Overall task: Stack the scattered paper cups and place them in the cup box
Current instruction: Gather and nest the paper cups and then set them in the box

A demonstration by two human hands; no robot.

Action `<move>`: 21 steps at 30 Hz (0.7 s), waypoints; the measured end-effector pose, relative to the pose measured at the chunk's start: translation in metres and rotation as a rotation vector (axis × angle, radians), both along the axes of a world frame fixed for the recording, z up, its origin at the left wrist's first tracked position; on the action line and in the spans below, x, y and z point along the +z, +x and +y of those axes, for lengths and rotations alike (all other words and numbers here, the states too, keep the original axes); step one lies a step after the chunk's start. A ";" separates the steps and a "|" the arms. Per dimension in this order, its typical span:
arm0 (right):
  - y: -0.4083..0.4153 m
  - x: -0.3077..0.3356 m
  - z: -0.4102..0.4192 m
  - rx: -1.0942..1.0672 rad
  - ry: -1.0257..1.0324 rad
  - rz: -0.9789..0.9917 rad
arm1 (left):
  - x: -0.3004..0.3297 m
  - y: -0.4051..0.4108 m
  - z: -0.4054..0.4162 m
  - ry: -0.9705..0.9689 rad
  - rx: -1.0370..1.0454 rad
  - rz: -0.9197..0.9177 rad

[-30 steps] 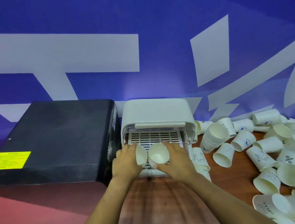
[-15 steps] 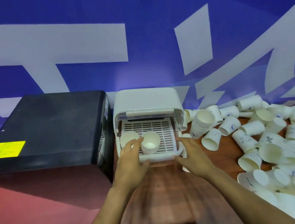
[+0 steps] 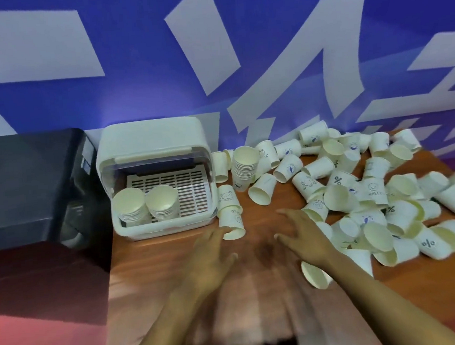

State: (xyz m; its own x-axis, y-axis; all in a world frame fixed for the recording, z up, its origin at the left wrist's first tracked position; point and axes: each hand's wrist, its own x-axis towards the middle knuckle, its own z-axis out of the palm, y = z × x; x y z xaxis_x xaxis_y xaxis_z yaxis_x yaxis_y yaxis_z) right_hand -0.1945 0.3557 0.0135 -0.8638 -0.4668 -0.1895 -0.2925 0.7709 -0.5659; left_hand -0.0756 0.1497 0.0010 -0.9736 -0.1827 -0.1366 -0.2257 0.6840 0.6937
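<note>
Both hands have pulled back from the cup box (image 3: 152,151) onto the bench (image 3: 151,262). Left hand (image 3: 210,251) spread, empty, fingertips by a fallen cup (image 3: 231,223). Right hand (image 3: 306,235) spread, empty, beside the scattered cups (image 3: 372,188). Two stacks (image 3: 147,206) stand inside the box, bench's far-left corner. Third stack (image 3: 243,168) just right of it.

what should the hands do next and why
Probably reach the right hand a little further right to pick up a loose cup from the scattered cups. Both hands are open and hold nothing, two stacks already stand in the cup box, and many single cups lie unstacked on the table.
</note>
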 end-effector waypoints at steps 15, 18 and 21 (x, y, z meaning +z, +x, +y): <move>-0.087 -0.032 0.086 0.584 0.531 0.177 | -0.045 -0.062 0.182 0.015 0.022 -0.330; -0.091 -0.039 0.091 0.641 0.550 0.188 | -0.056 -0.066 0.199 -0.002 0.058 -0.392; -0.094 -0.048 0.093 0.668 0.517 0.187 | -0.061 -0.071 0.211 -0.021 0.072 -0.436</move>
State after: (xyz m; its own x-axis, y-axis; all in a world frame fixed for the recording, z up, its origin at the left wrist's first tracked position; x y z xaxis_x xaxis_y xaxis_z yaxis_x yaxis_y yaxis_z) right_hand -0.2883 0.4491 -0.0349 -0.4778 -0.7820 -0.4002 -0.8291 0.5520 -0.0887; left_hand -0.1466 0.3608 -0.0602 -0.8105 -0.2549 -0.5274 -0.5417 0.6687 0.5093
